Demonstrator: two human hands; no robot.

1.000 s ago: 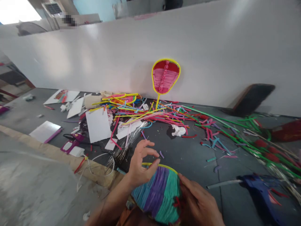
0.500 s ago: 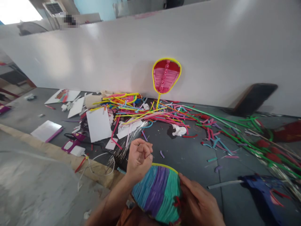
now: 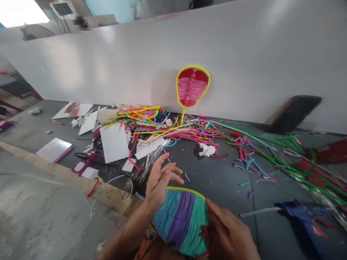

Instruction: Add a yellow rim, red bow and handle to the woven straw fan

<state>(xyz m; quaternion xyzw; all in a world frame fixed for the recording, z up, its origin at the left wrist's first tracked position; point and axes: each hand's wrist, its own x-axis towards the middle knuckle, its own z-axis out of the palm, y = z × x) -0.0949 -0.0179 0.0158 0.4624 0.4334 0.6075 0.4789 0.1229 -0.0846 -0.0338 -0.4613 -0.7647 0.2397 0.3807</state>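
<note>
At the left of the frame, white sheets (image 3: 114, 142) and a purple-handled tool (image 3: 84, 163) lay on the dark floor (image 3: 217, 180), just beyond a tan strip (image 3: 67, 175) edging the grey mat.

At lower centre the left hand (image 3: 159, 180) rested its heel on the top left edge of the striped pipe-cleaner piece (image 3: 181, 224), fingers spread apart and gripping nothing.

The step in hand looked like pressing or smoothing the blue, purple and teal strands against the yellow rim; a next move would call for a light, even touch along that rim.

The right hand (image 3: 233, 234) cupped the piece's right side, fingers closed against it.

Above, loose pipe cleaners (image 3: 168, 126) crowded the middle, and a red paddle shape (image 3: 192, 86) leaned on the white wall. A blue glue gun (image 3: 300, 213) lay at lower right; bare floor between offered room.
</note>
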